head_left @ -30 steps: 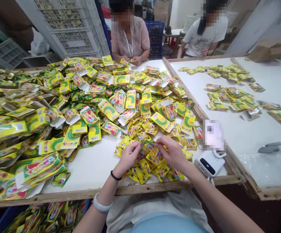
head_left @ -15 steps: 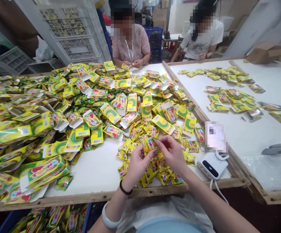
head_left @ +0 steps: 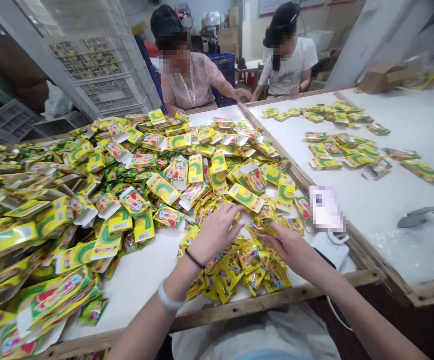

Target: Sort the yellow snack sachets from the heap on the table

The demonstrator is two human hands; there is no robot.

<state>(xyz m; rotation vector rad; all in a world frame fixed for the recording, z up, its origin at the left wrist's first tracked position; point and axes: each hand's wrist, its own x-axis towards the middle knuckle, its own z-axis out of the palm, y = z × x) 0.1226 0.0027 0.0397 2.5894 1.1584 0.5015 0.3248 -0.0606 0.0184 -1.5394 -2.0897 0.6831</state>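
My left hand (head_left: pixel 219 231) reaches over a pile of small yellow sachets (head_left: pixel 226 272), its fingers stretched out and the thumb apart from them. Just beyond its fingertips lies a yellow-and-green flat carton (head_left: pixel 246 197). To the right, my right hand (head_left: pixel 290 247) hovers low at the pile's edge, fingers parted from the thumb, close to some sachets (head_left: pixel 256 227). I see nothing held in either hand. Part of the pile is hidden beneath my left hand.
A large heap of yellow cartons (head_left: pixel 100 195) covers the table's left. A wooden rail (head_left: pixel 288 165) divides the tabletop. Beside my right wrist are a white device (head_left: pixel 331 250) with a cable and a pinkish pixelated item (head_left: pixel 325 207). Two people (head_left: pixel 192 82) sit opposite.
The yellow sachet held between both hands is no longer in them. My hands have moved apart, and the view has shifted. One person opposite has stretched an arm sideways toward the other person.
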